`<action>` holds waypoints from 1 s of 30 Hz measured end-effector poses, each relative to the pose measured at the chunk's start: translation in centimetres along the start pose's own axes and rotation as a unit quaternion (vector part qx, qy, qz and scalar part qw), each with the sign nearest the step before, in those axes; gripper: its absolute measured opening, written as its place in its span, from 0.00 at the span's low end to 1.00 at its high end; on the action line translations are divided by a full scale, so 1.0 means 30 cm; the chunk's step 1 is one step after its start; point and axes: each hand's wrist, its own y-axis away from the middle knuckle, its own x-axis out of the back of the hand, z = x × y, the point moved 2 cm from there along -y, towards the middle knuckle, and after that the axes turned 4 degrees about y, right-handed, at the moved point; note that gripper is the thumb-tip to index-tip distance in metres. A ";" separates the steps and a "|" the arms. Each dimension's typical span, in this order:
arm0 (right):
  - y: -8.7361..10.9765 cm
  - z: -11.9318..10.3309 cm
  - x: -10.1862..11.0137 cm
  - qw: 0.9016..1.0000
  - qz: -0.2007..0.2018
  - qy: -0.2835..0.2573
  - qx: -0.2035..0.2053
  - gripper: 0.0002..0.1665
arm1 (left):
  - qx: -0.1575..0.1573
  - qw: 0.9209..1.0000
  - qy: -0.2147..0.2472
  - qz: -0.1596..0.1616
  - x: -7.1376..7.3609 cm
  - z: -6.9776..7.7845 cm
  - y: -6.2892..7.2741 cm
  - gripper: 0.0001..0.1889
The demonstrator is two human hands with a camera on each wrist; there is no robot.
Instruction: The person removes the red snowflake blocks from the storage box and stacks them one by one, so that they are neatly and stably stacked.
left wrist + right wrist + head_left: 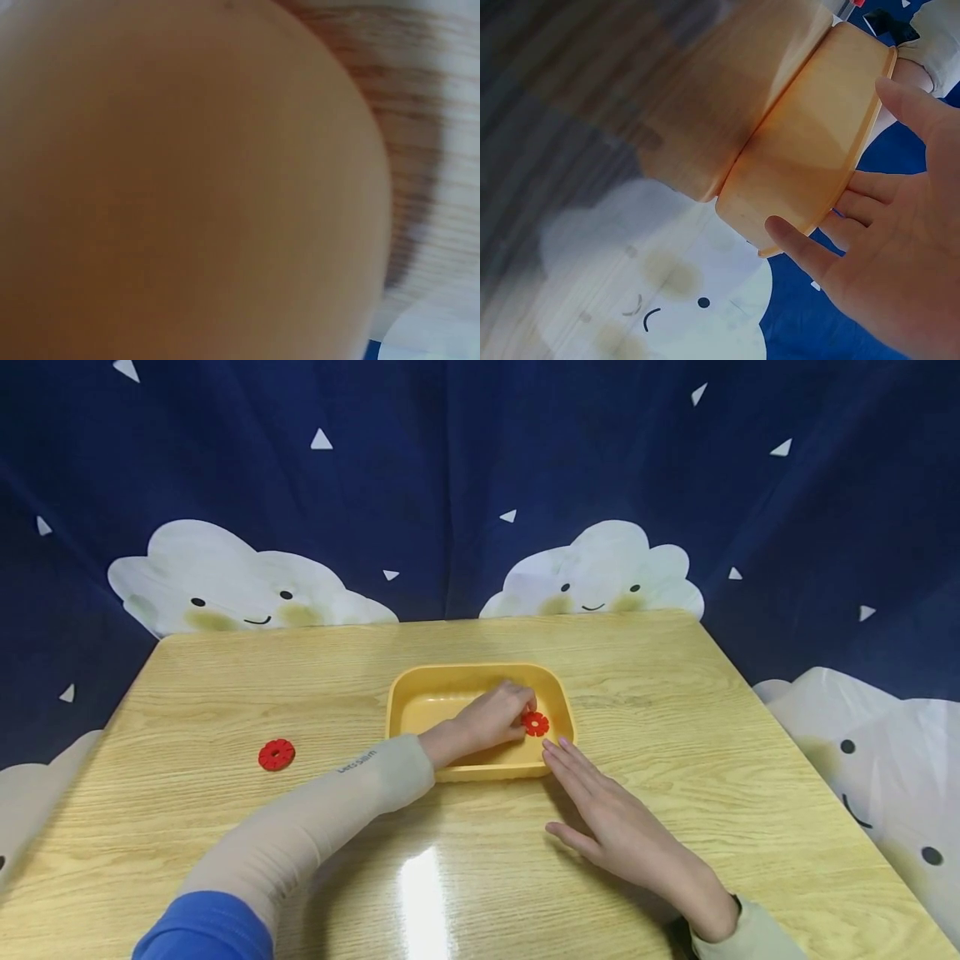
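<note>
My left hand (491,720) reaches into a yellow plastic tray (420,673), fingers curled. Its fingertips pinch the left edge of a red, notched, flower-shaped disc (537,724) inside the tray's right part. My right hand (622,831) is spread beside the tray's front right corner, with its fingertips at the rim and its thumb apart. In the right wrist view, the right hand (885,232) lies open along the tray's outer wall (810,120), holding nothing. The left wrist view is mostly filled by blurred skin.
Another red flower-shaped disc (277,754) lies on the wooden table (187,827), left of the tray. A dark blue curtain (450,477) with white clouds and triangles hangs behind the table and at its sides.
</note>
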 end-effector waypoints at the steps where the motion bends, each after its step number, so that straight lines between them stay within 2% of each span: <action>1: 0.001 0.000 0.000 1.000 0.001 0.000 0.001 0.50 | 0.002 1.000 0.002 -0.002 -0.001 0.000 0.000 0.15; 11: 0.002 0.003 -0.002 1.000 0.007 0.002 0.005 0.50 | 0.010 1.000 0.011 -0.006 -0.001 0.001 0.002 0.15; 22: 0.000 -0.001 0.000 1.000 0.001 0.003 -0.001 0.50 | -0.001 0.999 0.039 0.035 0.025 -0.005 0.014 0.15; 30: 0.001 0.000 0.001 1.000 0.003 0.003 -0.003 0.51 | 0.004 0.994 0.078 0.075 0.065 -0.016 0.047 0.14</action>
